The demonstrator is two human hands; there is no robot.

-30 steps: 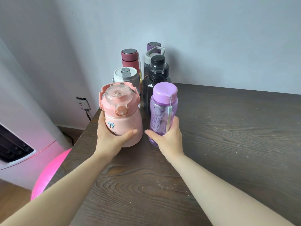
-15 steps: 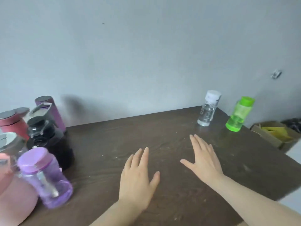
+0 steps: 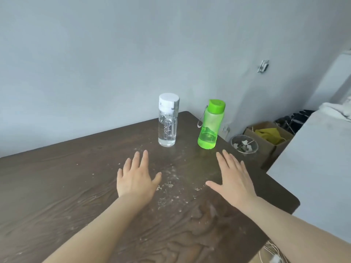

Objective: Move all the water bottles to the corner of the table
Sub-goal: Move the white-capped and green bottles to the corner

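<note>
Dark wood table (image 3: 57,186) now fills our view, the cluster of moved bottles gone from sight. Our left hand (image 3: 135,180) and right hand (image 3: 234,182) hover flat, fingers spread, holding nothing, nearer the bottles than before. Beyond them the clear bottle (image 3: 167,122) and green bottle (image 3: 209,126) stand upright near the far right corner.

2 bottles upright near table's far edge: clear bottle (image 3: 167,121), green bottle (image 3: 209,125).

Two bottles stand on the table (image 3: 57,186) near its far corner. The capped bottle (image 3: 167,122) is left of the strap bottle (image 3: 209,126), near but apart.
</note>
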